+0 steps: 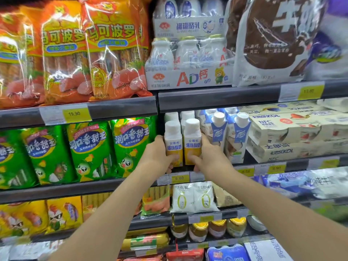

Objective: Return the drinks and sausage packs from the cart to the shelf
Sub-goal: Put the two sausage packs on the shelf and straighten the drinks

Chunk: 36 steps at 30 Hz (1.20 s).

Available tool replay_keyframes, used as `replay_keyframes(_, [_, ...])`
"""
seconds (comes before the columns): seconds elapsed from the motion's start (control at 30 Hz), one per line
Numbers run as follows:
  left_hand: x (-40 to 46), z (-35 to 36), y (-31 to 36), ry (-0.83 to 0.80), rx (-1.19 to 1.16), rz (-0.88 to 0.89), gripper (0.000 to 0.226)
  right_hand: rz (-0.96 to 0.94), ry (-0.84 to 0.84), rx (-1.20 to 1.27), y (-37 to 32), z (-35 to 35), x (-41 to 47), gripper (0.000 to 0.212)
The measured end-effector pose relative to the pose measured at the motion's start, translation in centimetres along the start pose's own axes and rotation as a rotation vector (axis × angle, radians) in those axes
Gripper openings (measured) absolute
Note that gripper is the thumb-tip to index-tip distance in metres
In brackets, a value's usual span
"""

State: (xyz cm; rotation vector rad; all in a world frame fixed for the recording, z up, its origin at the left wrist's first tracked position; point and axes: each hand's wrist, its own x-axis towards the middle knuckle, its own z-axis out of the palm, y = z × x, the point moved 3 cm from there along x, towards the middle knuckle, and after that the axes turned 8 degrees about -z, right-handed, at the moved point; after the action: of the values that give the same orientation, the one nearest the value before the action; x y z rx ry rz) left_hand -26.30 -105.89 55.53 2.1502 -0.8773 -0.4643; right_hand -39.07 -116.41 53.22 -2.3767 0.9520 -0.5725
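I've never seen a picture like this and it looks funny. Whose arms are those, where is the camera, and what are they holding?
The arms belong to a person wearing a camera on their head, so you see what they see, looking at shop shelves. The left hand holds a white-capped bottle with a yellow bottom. The right hand holds a second white-capped yellow-bottomed bottle beside it. Both bottles sit at the front edge of the dark middle shelf, with more white caps behind. To the left hang shiny green sausage bags; above those are orange sausage bags. To the right stand blue-and-white drink cartons.
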Motion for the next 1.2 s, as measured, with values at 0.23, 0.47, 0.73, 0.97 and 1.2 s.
replay_keyframes(0.23, [0.4,1.2,-1.2,0.046,0.056,-0.021,0.034,-0.003,0.137,0.075,-0.4,1.4,-0.4,0.045])
replay_keyframes(0.47, [1.0,1.7,-1.6,0.07,0.065,-0.037,0.035,0.08,0.235,-0.1,-1.3,1.3,-0.8,0.045])
replay_keyframes(0.73, [1.6,2.0,-1.7,0.078,0.081,-0.034,0.035,0.05,0.234,-0.091,-1.2,1.1,-0.8,0.041])
replay_keyframes(0.97, [0.7,1.8,-1.7,0.086,0.071,-0.066,0.038,-0.103,0.252,0.107,0.3,0.5,-4.0,0.041])
replay_keyframes(1.2, [-3.8,0.5,0.0,0.378,0.132,0.206,0.026,0.055,0.445,0.173,7.9,-5.1,-6.1,0.041])
